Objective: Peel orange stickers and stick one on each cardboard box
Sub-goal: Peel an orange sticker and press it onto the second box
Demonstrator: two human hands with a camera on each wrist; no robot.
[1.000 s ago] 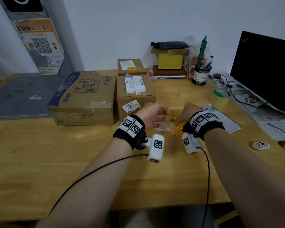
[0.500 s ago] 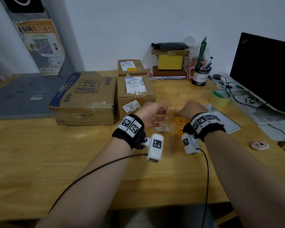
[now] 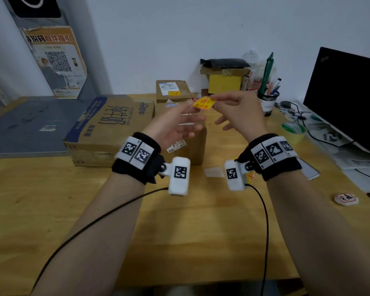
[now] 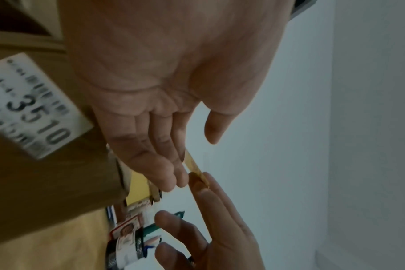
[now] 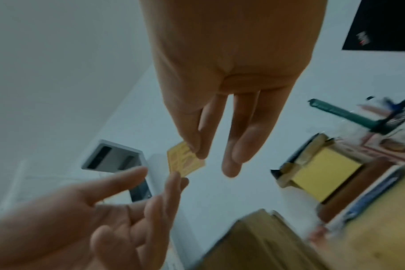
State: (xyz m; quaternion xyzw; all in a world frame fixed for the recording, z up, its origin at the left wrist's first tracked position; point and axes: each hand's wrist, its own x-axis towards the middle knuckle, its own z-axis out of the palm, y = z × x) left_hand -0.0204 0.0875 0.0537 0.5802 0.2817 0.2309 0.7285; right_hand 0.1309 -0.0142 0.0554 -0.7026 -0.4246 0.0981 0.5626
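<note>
From the head view: up off the counter [image 3: 179, 231] now, where a second ago both were down low over the loose stickers [image 3: 250, 177]. Raised above the middle box [image 3: 198, 146], with one orange sticker [image 3: 204, 103] held in the air between them. Right hand [image 3: 237, 116] pinching the sticker's right edge between thumb and forefinger, other fingers spread; left hand [image 3: 175, 124] reaching in with straight fingers, tips at the sticker's left edge. Beside the loose stickers, a pale backing slip [image 3: 214, 172] lying flat on the counter. Small box [image 3: 173, 90] at the back already bearing an orange mark [image 3: 174, 93]; none visible on the large box [image 3: 107, 129], the middle box's top mostly hidden. From the left wrist: straight left fingers, thumb held apart, fingertips meeting the sticker edge-on against a right fingertip; close together, not clamped. From the right wrist: thumb and forefinger closed on the sticker's upper corner, a left fingertip touching its lower edge. Judged from this: picked up and probably about to be peeled, whether the backing is off yet impossible to tell; sticking onto an unmarked box not yet done.
</note>
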